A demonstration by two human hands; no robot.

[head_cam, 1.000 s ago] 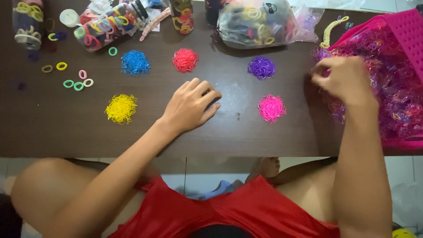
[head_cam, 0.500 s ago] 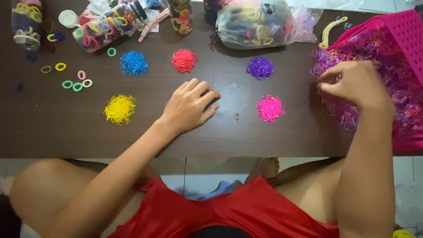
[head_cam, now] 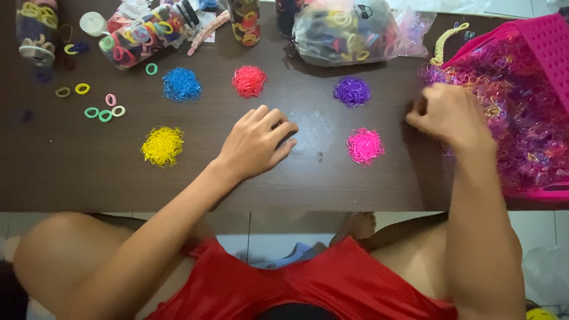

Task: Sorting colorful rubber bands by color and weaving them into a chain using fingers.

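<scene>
My left hand (head_cam: 256, 141) rests palm down on the dark wooden table (head_cam: 355, 184), fingers slightly spread, holding nothing. My right hand (head_cam: 450, 115) is curled at the left edge of a pink basket (head_cam: 542, 53) full of small mixed-colour rubber bands (head_cam: 521, 112), fingertips pinched together; whether they pinch a band is too small to tell. Sorted piles of tiny bands lie on the table: yellow (head_cam: 162, 145), blue (head_cam: 181, 84), red (head_cam: 249, 80), purple (head_cam: 352, 91) and pink (head_cam: 364, 146). The pink pile is nearest my right hand.
Along the far edge stand clear jars and a tipped container of coloured hair ties (head_cam: 139, 37), plus a clear bag of hair ties (head_cam: 344, 29). Several loose ring ties (head_cam: 104, 112) lie at the left. The table's near edge runs above my knees.
My right hand has moved left and down, from over the basket's bands to the basket's left edge. My left hand has stayed in place.
</scene>
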